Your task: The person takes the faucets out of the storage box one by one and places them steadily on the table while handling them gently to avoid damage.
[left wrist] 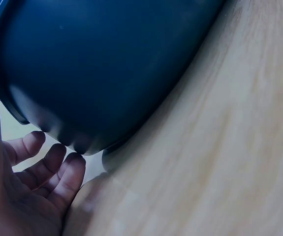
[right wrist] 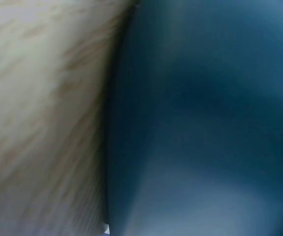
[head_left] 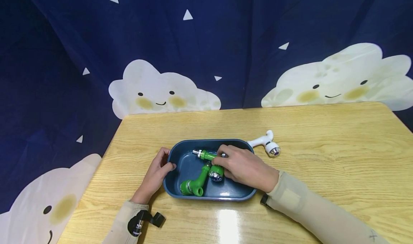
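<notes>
R hand (head_left: pixel 243 165) fingers curled, pinching upper green tap (head_left: pixel 209 156) inside blue bin (head_left: pixel 209 199); long axis approx L–R, threaded end pointing L; lower green tap (head_left: pixel 202 177) diag. in bin, knob low-L; L hand (head_left: pixel 156 173) pinching bin's L rim, thumb inside; white tap (head_left: pixel 259 141) by far-R corner.

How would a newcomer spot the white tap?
Find the dark blue basin on the wood-grain table. Just outside its far right corner lies the white tap, with a round knob. It alone is white and outside; the two green taps are inside.
</notes>
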`<state>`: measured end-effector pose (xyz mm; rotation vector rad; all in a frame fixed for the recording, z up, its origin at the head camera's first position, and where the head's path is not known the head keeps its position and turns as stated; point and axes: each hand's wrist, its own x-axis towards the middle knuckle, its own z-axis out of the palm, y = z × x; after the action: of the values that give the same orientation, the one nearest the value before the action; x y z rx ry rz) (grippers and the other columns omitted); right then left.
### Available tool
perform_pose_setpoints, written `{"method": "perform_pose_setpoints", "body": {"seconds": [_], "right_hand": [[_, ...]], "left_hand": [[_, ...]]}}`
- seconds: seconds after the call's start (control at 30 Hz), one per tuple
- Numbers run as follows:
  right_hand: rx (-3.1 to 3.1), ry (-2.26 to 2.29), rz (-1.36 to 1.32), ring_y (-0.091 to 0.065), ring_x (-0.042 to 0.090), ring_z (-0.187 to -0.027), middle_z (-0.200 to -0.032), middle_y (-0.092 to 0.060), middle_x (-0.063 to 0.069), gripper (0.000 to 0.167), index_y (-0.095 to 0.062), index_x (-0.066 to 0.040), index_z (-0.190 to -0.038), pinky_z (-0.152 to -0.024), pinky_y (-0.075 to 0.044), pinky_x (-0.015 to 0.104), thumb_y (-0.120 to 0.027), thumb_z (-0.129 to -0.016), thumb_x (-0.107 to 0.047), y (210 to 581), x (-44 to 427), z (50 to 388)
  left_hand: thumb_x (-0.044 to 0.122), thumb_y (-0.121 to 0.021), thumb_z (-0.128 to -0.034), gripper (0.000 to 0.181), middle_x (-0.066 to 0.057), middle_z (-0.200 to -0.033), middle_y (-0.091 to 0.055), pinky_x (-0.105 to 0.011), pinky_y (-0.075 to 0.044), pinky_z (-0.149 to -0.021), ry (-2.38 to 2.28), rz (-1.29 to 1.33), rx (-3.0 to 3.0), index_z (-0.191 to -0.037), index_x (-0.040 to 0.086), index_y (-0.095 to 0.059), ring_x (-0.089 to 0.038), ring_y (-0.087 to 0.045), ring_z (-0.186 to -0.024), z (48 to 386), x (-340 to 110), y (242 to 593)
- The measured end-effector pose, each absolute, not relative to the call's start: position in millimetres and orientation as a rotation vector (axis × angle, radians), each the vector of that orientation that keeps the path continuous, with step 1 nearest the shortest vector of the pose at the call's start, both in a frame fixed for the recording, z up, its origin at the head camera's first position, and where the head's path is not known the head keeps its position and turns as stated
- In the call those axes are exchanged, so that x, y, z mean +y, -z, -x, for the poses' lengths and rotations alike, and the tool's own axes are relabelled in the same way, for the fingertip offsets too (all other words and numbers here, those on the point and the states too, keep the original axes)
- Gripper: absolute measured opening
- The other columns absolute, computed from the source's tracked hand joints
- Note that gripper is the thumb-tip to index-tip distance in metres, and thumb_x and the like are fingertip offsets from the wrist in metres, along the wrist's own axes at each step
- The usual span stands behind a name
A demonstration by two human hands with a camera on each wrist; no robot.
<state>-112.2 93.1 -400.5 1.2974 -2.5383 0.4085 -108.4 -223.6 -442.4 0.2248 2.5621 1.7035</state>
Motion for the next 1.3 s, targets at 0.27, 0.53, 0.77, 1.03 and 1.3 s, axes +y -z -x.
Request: {"method": "perform_pose_setpoints", "body": {"seconds": [0.27,0.53,0.77,1.03,1.3], "right_hand": [[-2.522,-0.436,-1.303,-0.066,0.016,-0.1,-0.113,-0.065,0.0,0.026,-0.072,-0.026,-0.116,-0.082,-0.059,0.033,-0.074,-0.092,-0.015,400.5,93.5,112.6],[-2.515,-0.44,-1.305,-0.066,0.016,-0.1,-0.113,-0.065,0.0,0.027,-0.072,-0.026,-0.116,-0.082,-0.058,0.033,-0.074,-0.092,-0.015,399.8,93.7,112.5],[-2.497,-0.454,-1.311,-0.065,0.017,-0.1,-0.113,-0.065,0.0,0.027,-0.072,-0.025,-0.116,-0.084,-0.058,0.034,-0.073,-0.091,-0.013,399.1,94.3,112.7],[-2.476,-0.461,-1.324,-0.066,0.017,-0.1,-0.114,-0.065,0.001,0.026,-0.072,-0.025,-0.116,-0.084,-0.058,0.034,-0.073,-0.092,-0.014,398.3,93.4,112.9],[-2.457,-0.475,-1.327,-0.066,0.018,-0.1,-0.114,-0.064,0.001,0.024,-0.072,-0.024,-0.116,-0.084,-0.058,0.034,-0.072,-0.093,-0.015,398.0,93.9,112.6]], "left_hand": [[0.003,-0.055,-0.0862,0.026,-0.013,-0.107,-0.053,-0.026,-0.045,-0.089,-1.708,-0.227,2.561,-0.112,0.001,-0.05,-0.023,-0.052,-0.102,108.8,-223.6,442.4],[0.003,-0.054,-0.0865,0.026,-0.013,-0.107,-0.053,-0.026,-0.044,-0.09,-1.707,-0.232,2.567,-0.112,0.002,-0.05,-0.023,-0.052,-0.103,108.3,-223.7,441.8],[0.002,-0.054,-0.0867,0.026,-0.013,-0.108,-0.053,-0.026,-0.044,-0.09,-1.709,-0.228,2.561,-0.112,0.002,-0.049,-0.024,-0.051,-0.104,108.0,-223.4,442.5],[0.001,-0.054,-0.086,0.026,-0.012,-0.107,-0.053,-0.025,-0.044,-0.09,-1.723,-0.233,2.558,-0.112,0.001,-0.049,-0.021,-0.052,-0.104,107.4,-223.5,441.6],[0.001,-0.054,-0.0857,0.026,-0.011,-0.107,-0.053,-0.023,-0.045,-0.09,-1.736,-0.249,2.541,-0.111,0.0,-0.049,-0.018,-0.053,-0.102,107.8,-222.9,440.5]]}}
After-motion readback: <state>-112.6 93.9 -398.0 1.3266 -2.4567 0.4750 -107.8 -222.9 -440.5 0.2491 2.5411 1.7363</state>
